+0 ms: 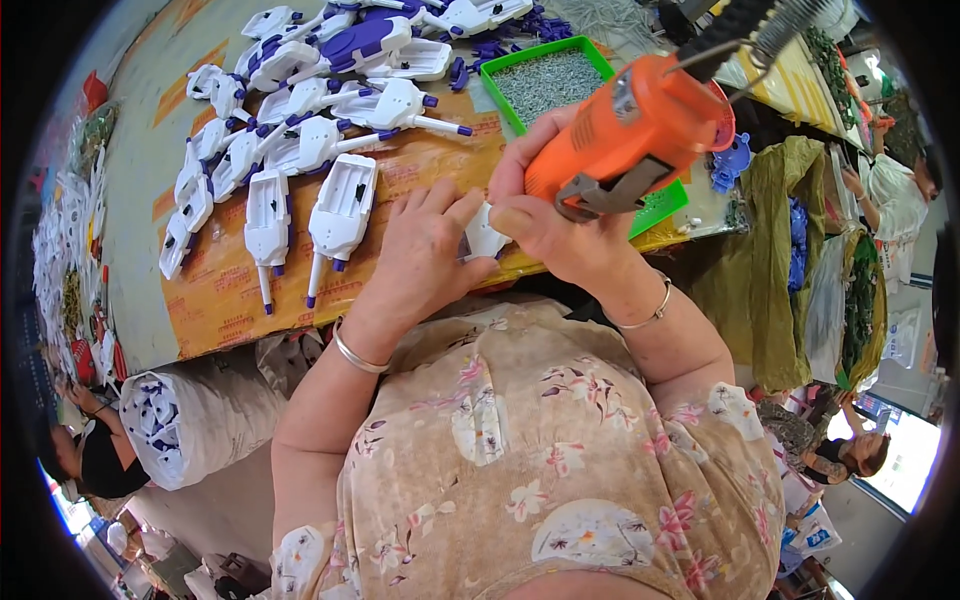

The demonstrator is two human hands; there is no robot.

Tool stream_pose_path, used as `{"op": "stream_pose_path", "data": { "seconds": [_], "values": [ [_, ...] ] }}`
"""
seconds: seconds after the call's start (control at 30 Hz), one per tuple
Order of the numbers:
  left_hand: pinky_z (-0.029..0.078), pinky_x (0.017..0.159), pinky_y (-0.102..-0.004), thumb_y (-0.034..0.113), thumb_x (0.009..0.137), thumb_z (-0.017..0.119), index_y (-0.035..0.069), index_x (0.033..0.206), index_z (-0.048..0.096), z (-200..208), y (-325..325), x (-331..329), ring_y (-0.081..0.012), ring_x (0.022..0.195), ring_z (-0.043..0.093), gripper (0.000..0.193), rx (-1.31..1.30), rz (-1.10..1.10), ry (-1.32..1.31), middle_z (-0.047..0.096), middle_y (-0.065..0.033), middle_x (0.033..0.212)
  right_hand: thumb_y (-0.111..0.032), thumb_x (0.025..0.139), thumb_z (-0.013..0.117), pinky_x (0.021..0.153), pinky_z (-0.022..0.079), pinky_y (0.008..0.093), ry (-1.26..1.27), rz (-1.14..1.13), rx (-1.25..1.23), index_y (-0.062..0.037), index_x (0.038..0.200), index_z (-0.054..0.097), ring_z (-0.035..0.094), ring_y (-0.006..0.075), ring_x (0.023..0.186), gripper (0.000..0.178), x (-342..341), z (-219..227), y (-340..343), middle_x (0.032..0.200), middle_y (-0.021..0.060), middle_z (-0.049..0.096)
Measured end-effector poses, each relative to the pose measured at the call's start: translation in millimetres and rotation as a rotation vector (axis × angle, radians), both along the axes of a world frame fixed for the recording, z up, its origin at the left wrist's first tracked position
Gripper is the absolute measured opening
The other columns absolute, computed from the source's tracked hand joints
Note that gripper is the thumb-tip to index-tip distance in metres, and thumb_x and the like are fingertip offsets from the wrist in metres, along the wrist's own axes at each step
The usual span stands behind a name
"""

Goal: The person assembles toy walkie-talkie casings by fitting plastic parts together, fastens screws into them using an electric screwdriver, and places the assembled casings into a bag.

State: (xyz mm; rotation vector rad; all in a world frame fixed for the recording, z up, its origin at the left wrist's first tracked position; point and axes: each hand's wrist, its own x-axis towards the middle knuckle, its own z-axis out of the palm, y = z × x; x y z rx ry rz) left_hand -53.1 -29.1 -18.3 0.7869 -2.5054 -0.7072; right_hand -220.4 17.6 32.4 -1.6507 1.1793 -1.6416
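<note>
An orange electric screwdriver with a dark metal lever is gripped in my right hand, whose fingers and thumb close round its lower body. Its tip is hidden behind the hand. Just left of it, my left hand rests on the table edge, index finger and thumb on either side of a small white plastic part; most of that part is covered. Left of my hand lie white plastic toy bodies with purple tips, the nearest being an open white shell and a second shell.
Behind the screwdriver stands a green tray of small metal screws. Many white and purple toy pieces are heaped at the back. A coiled spring hangs above. A full white sack stands left; an olive sack right.
</note>
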Motion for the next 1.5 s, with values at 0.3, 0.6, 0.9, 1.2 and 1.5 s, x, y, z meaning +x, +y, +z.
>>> {"op": "stream_pose_path", "data": {
  "seconds": [0.3, 0.6, 0.9, 1.2, 1.5],
  "values": [
    [0.044, 0.080, -0.0435, 0.017, 0.058, 0.080, 0.009, 0.105, 0.062, -5, 0, -1, -0.0312, 0.092, 0.053, 0.051, 0.009, -0.039, 0.012, 0.052, -0.0094, 0.095, -0.016, 0.077, 0.073, 0.065, 0.042, 0.0207, -0.072, 0.100, 0.062, -0.0015, 0.095, 0.052, 0.050, 0.0054, 0.070, 0.032, 5, -11, -6, 0.080, -0.0004, 0.055],
    [0.044, 0.082, -0.0415, 0.010, 0.059, 0.077, 0.007, 0.093, 0.060, 1, 1, -6, -0.0313, 0.097, 0.054, 0.038, 0.016, -0.063, 0.030, 0.057, -0.0105, 0.101, -0.003, 0.072, 0.073, 0.055, 0.042, 0.0229, -0.155, 0.140, -0.004, -0.0009, 0.096, 0.051, 0.053, 0.0099, 0.064, 0.032, 8, -7, -13, 0.075, 0.0031, 0.055],
    [0.045, 0.076, -0.0402, 0.015, 0.063, 0.077, 0.006, 0.100, 0.061, -6, 0, -3, -0.0312, 0.086, 0.054, 0.040, -0.005, -0.017, 0.048, 0.055, -0.0106, 0.092, -0.016, 0.081, 0.068, 0.077, 0.044, 0.0262, -0.141, 0.246, 0.096, -0.0037, 0.113, 0.037, 0.055, 0.0110, 0.080, 0.046, 4, -29, 5, 0.082, 0.0051, 0.055],
    [0.045, 0.081, -0.0422, 0.017, 0.059, 0.081, 0.006, 0.116, 0.057, 7, 4, -1, -0.0317, 0.095, 0.054, 0.064, -0.037, 0.009, -0.008, 0.055, -0.0106, 0.098, -0.023, 0.076, 0.081, 0.077, 0.046, 0.0247, -0.285, 0.042, -0.020, -0.0014, 0.116, 0.047, 0.052, 0.0066, 0.091, 0.057, 0, -3, 3, 0.107, 0.0026, 0.056],
    [0.045, 0.080, -0.0427, 0.019, 0.058, 0.081, 0.003, 0.114, 0.057, 5, 2, -1, -0.0329, 0.095, 0.054, 0.063, -0.040, 0.008, -0.054, 0.055, -0.0123, 0.102, -0.032, 0.072, 0.081, 0.063, 0.047, 0.0259, -0.313, 0.075, 0.050, -0.0012, 0.090, 0.053, 0.056, 0.0113, 0.066, 0.046, -5, 7, -1, 0.072, 0.0029, 0.058]
  ]
}}
